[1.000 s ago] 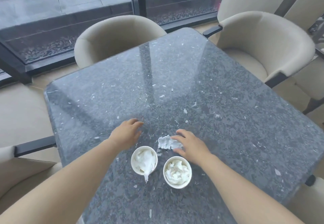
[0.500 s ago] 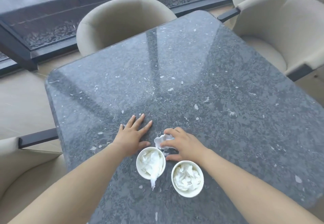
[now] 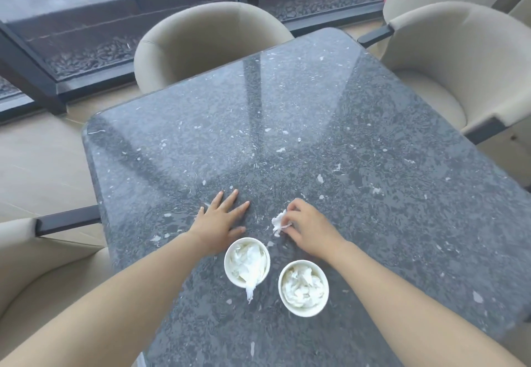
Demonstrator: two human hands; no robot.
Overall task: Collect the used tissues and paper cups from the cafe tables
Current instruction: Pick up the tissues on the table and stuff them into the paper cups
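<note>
Right hand [image 3: 310, 230] pinches a small crumpled white tissue [image 3: 278, 223] low over the dark speckled stone counter [image 3: 316, 136]
Right fingers [image 3: 296, 204] curled, tips closed on the tissue, just beyond two round white paper cups, left [image 3: 226, 263] and right [image 3: 304, 312], both stuffed with wadded tissue, side by side near the counter's near edge. Left hand [image 3: 219, 220] flat on counter beside the left cup, fingers straight, spread, holding nothing
</note>
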